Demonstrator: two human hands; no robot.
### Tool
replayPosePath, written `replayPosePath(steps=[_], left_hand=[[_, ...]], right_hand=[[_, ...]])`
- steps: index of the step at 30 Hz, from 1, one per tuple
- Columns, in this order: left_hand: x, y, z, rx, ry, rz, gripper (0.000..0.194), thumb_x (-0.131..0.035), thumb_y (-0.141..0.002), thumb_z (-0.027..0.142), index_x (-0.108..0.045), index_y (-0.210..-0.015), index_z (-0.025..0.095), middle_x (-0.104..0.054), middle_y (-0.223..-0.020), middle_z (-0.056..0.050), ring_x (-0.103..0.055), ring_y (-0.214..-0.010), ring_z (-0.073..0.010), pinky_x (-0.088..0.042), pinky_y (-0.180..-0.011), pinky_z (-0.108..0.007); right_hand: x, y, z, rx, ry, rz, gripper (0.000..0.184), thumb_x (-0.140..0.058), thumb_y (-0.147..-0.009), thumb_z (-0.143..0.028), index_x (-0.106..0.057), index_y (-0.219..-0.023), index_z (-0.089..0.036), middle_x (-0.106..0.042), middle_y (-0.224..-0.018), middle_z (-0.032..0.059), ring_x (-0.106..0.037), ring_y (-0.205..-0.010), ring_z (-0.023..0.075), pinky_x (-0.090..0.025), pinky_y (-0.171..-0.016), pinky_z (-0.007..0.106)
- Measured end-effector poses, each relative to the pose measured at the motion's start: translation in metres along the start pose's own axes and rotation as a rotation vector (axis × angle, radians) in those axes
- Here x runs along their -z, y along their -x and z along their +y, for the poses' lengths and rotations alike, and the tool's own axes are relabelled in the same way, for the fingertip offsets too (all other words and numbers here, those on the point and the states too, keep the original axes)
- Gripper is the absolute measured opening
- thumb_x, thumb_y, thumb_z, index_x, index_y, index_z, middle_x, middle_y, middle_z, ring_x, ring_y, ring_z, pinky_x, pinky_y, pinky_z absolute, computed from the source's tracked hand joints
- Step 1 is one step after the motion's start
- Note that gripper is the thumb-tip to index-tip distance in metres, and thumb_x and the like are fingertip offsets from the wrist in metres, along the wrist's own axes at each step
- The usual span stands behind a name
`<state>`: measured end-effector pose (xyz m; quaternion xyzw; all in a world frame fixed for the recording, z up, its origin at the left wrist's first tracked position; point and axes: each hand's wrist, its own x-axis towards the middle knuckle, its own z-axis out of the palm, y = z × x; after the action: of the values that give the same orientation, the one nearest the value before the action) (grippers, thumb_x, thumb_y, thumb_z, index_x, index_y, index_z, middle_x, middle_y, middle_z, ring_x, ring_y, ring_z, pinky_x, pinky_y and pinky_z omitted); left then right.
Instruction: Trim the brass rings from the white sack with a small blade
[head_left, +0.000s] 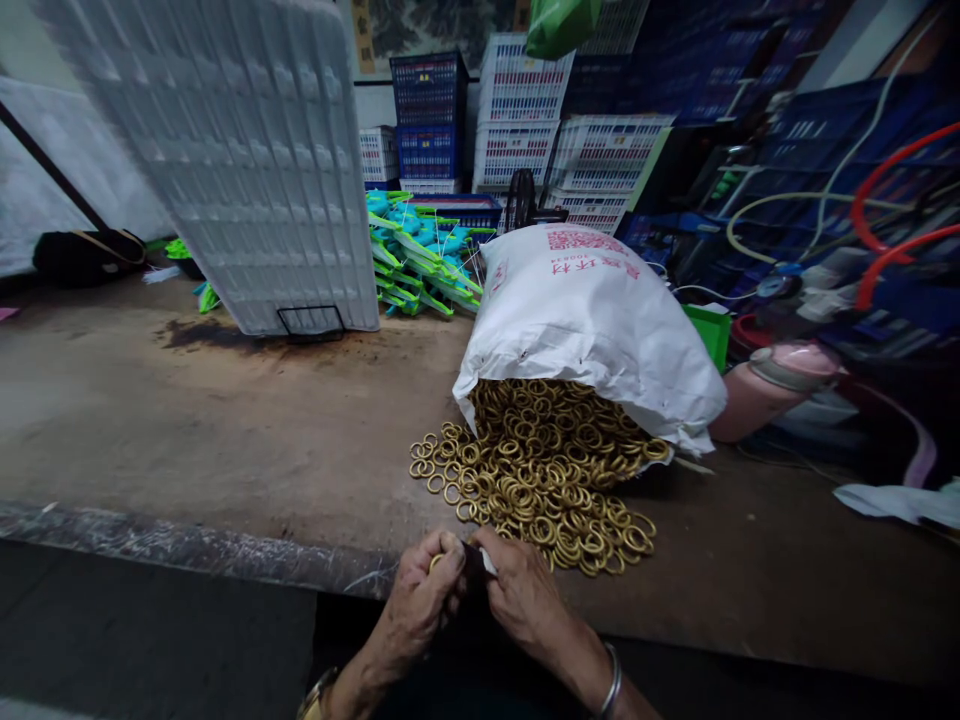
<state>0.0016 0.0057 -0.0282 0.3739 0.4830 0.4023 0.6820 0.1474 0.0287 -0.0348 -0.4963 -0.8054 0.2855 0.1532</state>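
Just off the table's front edge, my left hand is closed, with a sliver of a gold-coloured ring showing between thumb and fingers. My right hand is closed around a dark piece with a whitish tip near the thumb. This dark piece spans the small gap between both hands; its kind cannot be made out. Right behind my hands lies a heap of gold-coloured rings, spilling from the mouth of a white woven sack that lies on its side.
Left on the wooden table stands a tall ribbed translucent panel. Beside it lie green and turquoise plastic pieces. A pink bottle and red hoses are at the right. Stacked crates stand behind.
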Motion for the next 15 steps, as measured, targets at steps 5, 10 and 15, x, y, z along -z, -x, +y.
replayPosePath(steps=[5,10,15], left_hand=[[0.004,0.007,0.001,-0.04,0.034,-0.053,0.035,-0.051,-0.078,0.05,-0.039,-0.067,0.019,-0.041,-0.052,0.008,-0.031,-0.039,-0.003,-0.021,-0.037,-0.015],[0.012,0.038,0.01,0.07,-0.054,-0.17,0.036,-0.052,-0.076,0.052,-0.045,-0.067,0.018,-0.045,-0.047,0.006,-0.032,-0.036,-0.0031,-0.021,-0.035,-0.015],[0.036,0.05,-0.013,0.3,0.063,-0.16,0.035,-0.059,-0.07,0.05,-0.047,-0.067,0.018,-0.05,-0.051,0.005,-0.029,-0.035,-0.002,-0.014,-0.033,-0.014]], right_hand=[[-0.001,0.004,-0.007,-0.049,0.14,0.019,0.031,-0.037,-0.063,-0.002,-0.052,-0.084,-0.02,-0.061,-0.068,0.0007,-0.053,-0.062,0.0148,-0.025,-0.055,0.024],[0.006,0.002,-0.003,-0.122,0.216,0.095,0.034,-0.038,-0.06,0.0,-0.054,-0.084,-0.019,-0.062,-0.069,0.0018,-0.054,-0.062,0.0149,-0.026,-0.056,0.024],[0.026,0.006,0.029,-0.193,0.061,0.324,0.019,-0.036,-0.08,-0.019,-0.055,-0.079,-0.019,-0.06,-0.062,0.0021,-0.053,-0.056,0.0145,-0.032,-0.054,0.023]])
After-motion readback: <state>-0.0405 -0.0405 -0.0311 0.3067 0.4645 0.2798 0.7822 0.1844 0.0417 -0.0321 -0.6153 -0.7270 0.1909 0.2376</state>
